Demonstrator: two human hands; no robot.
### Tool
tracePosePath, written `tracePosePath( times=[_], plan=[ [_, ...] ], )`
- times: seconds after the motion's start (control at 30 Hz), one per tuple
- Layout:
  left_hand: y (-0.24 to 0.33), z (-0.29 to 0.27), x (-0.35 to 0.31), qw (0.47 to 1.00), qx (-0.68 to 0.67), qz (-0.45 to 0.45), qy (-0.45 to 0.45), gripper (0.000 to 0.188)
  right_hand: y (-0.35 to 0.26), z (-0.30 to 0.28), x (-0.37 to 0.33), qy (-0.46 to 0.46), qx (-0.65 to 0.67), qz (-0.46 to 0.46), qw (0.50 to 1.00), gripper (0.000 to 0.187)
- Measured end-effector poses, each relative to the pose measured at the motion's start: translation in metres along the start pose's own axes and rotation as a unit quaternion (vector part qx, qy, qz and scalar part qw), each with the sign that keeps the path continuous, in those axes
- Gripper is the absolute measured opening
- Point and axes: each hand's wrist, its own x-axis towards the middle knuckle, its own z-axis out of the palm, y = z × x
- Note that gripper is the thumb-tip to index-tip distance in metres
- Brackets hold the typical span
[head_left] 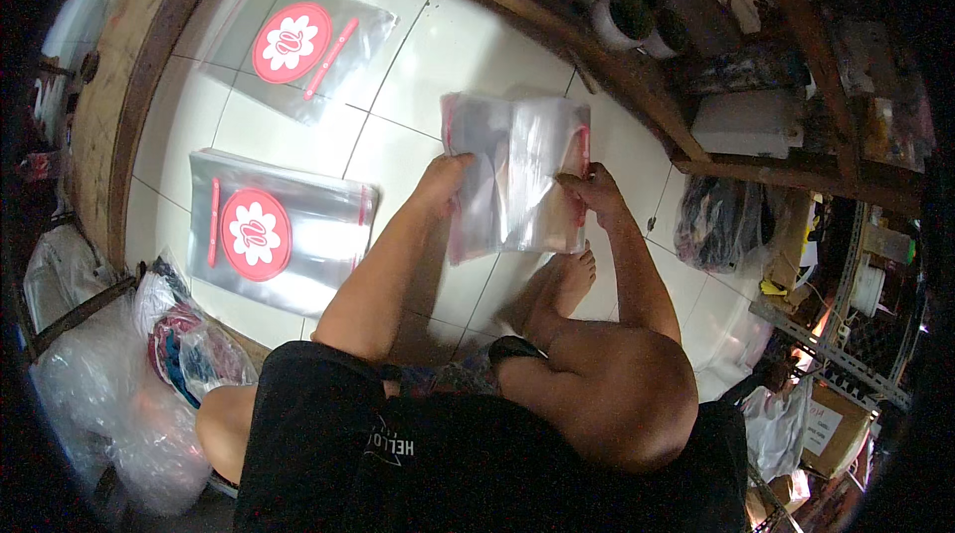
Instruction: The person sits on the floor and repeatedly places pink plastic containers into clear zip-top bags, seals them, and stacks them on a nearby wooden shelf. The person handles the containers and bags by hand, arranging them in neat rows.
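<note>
Between my two hands is a stack of clear plastic bags [512, 180], held up over the tiled floor and shining along its middle. My left hand [445, 182] grips its left edge, fingers closed with the tips hidden behind. At the right edge, beside a pink strip, my right hand [594, 191] pinches the plastic. To the left lies a thick pile of clear bags [328, 235] with a pink round print and white flower shape. Beyond it, a thinner clear bag or small pile [353, 46] with the same print lies flat on the floor.
A wooden shelf [637, 66] full of pots and boxes runs along the far right. A wooden beam [149, 66] borders the left. Plastic sacks [119, 394] sit lower left. A dark bundle in plastic [721, 225], a metal rack [826, 349] and a cardboard box [841, 429] stand right.
</note>
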Motion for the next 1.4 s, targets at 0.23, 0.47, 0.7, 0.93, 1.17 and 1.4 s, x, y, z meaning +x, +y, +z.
tracePosePath(
  times=[0.23, 0.47, 0.7, 0.93, 1.17, 1.4],
  plan=[
    [-0.016, 0.047, -0.023, 0.996, -0.065, 0.062, -0.007, 0.056, -0.091, 0.031, -0.071, 0.195, -0.220, -0.122, 0.948, 0.054],
    [-0.029, 0.061, -0.030, 0.961, -0.232, 0.152, -0.005, 0.064, -0.108, 0.075, -0.107, 0.084, -0.413, -0.316, 0.850, 0.077],
    [-0.038, 0.032, -0.039, 0.972, -0.158, 0.170, 0.023, 0.058, -0.108, 0.064, -0.088, -0.162, -0.271, -0.386, 0.867, 0.087],
    [-0.024, 0.042, -0.040, 0.962, -0.047, 0.268, 0.038, 0.060, -0.098, 0.072, -0.039, -0.093, 0.077, -0.143, 0.982, 0.069],
    [0.013, 0.041, -0.072, 0.873, 0.167, 0.458, -0.010, 0.093, -0.114, 0.043, -0.049, -0.081, 0.218, -0.371, 0.899, 0.062],
    [0.015, 0.019, -0.046, 0.817, 0.318, 0.479, -0.035, 0.109, -0.110, 0.033, -0.051, -0.072, 0.250, -0.390, 0.883, 0.068]
  ],
)
